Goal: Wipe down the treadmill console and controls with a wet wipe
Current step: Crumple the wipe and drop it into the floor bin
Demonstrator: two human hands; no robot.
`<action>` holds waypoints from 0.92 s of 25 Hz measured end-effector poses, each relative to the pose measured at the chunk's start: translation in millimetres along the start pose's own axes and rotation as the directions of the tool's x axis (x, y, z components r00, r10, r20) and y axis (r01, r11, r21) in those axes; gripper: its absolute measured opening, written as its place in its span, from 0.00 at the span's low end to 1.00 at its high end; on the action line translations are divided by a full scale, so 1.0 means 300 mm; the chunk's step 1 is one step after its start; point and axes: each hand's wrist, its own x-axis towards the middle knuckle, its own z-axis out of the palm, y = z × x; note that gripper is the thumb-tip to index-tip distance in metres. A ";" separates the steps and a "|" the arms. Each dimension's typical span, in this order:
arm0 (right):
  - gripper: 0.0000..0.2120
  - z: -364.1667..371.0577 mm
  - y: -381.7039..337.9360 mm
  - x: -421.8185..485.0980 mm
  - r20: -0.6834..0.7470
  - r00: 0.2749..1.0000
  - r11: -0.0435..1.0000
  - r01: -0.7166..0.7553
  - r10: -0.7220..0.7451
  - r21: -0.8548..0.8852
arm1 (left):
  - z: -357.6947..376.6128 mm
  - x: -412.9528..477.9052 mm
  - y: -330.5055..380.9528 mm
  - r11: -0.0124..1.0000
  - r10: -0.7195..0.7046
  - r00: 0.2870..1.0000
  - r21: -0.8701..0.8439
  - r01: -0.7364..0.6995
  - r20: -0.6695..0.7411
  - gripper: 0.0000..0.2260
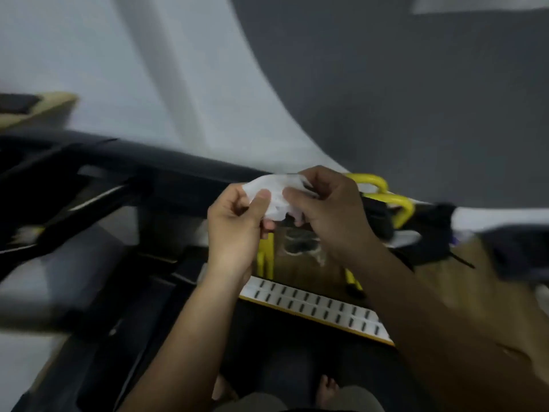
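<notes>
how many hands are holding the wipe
2. The left hand pinches the left end of the wet wipe; the right hand grips its right end.

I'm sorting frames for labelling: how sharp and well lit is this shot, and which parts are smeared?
Head view: dim, flat light, no glare; motion blur smears the treadmill frame at left and the right edge; the left hand, right hand and white wipe they pinch are clearest, though soft; the wide lens curves the colour border on the wall.
</notes>
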 end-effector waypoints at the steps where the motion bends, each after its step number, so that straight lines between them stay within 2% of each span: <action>1: 0.06 -0.129 0.031 -0.027 -0.072 0.997 1.000 -0.017 0.018 0.015 | 0.125 -0.033 -0.026 1.000 -0.017 0.997 -0.004 0.017 0.070 0.11; 4: 0.04 -0.487 0.102 -0.129 -0.316 0.944 0.994 -0.075 0.098 0.084 | 0.471 -0.135 -0.052 0.998 -0.058 0.959 0.023 0.054 0.278 0.04; 7: 0.12 -0.762 0.175 -0.247 -0.508 0.846 0.981 -0.085 0.162 0.173 | 0.738 -0.227 -0.087 0.987 -0.150 0.881 0.019 0.158 0.448 0.08; 10: 0.15 -0.946 0.265 -0.365 -0.647 0.717 0.959 -0.108 0.258 0.263 | 0.930 -0.301 -0.186 0.911 -0.355 0.719 0.047 0.410 0.598 0.16; 11: 0.13 -0.988 0.298 -0.393 -0.665 0.684 0.947 -0.127 0.298 0.294 | 0.982 -0.314 -0.221 0.869 -0.419 0.659 0.065 0.490 0.625 0.16; 13: 0.08 -1.052 0.361 -0.426 -0.655 0.638 0.906 -0.184 0.405 0.381 | 1.064 -0.328 -0.293 0.782 -0.519 0.566 0.088 0.617 0.640 0.10; 15: 0.05 -1.093 0.412 -0.432 -0.627 0.620 0.876 -0.245 0.471 0.415 | 1.117 -0.327 -0.369 0.768 -0.565 0.551 0.146 0.624 0.614 0.06; 17: 0.02 -1.134 0.450 -0.416 -0.628 0.628 0.888 -0.338 0.460 0.313 | 1.166 -0.309 -0.439 0.793 -0.574 0.585 0.209 0.572 0.574 0.06; 19: 0.04 -1.179 0.492 -0.382 -0.614 0.653 0.885 -0.429 0.443 0.182 | 1.202 -0.284 -0.493 0.770 -0.618 0.607 0.227 0.597 0.499 0.08; 23: 0.07 -1.301 0.602 -0.292 -0.492 0.724 0.846 -0.531 0.484 0.051 | 1.288 -0.261 -0.573 0.697 -0.684 0.557 0.200 0.688 0.470 0.11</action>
